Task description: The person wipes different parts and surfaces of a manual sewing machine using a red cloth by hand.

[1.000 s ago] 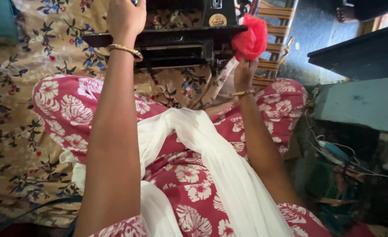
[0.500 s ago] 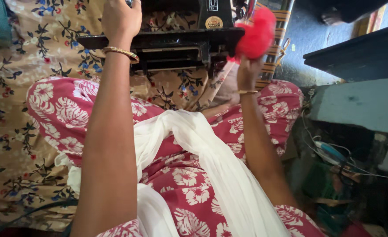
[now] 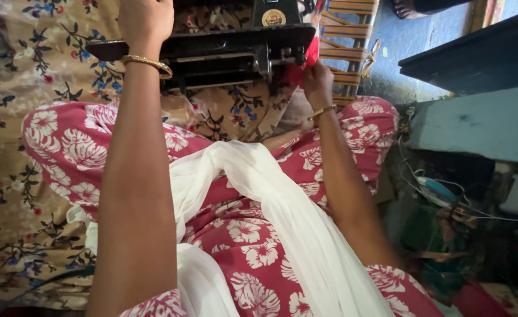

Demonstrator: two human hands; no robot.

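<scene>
The bright red piece of cloth (image 3: 303, 66) sits at the right end of the black metal sewing machine (image 3: 212, 50), tucked against its lower right corner. The right hand (image 3: 317, 79) is closed on that cloth, fingers pinched around it, a thin gold bangle at the wrist. The left hand (image 3: 146, 20) rests on the machine's top near its left end; its grip cannot be told. The machine stands on a beige floral bedsheet (image 3: 18, 176). A white scarf (image 3: 282, 217) drapes across the lap. Right of the machine's edge lies a striped woven mat (image 3: 344, 35), then bare blue floor (image 3: 423, 41).
</scene>
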